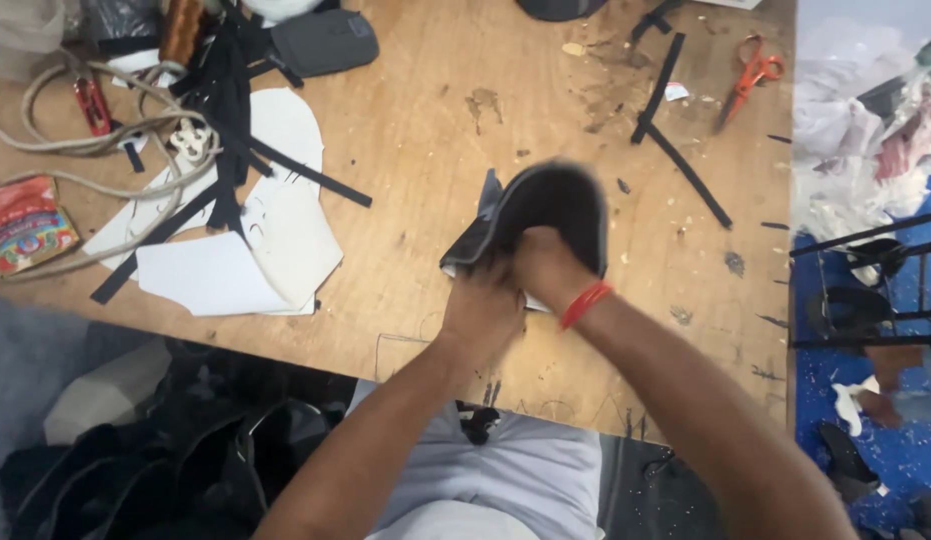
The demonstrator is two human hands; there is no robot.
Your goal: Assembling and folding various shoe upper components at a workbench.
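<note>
Black pouch (550, 205) — both hands clasped.

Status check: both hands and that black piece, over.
Left hand and right hand both gripping the black shoe upper, raised over the wooden table. Black strips and orange scissors lie apart.

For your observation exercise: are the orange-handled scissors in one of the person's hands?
No, the scissors lie on the wooden table, while both hands grip a dark curved piece.
</note>
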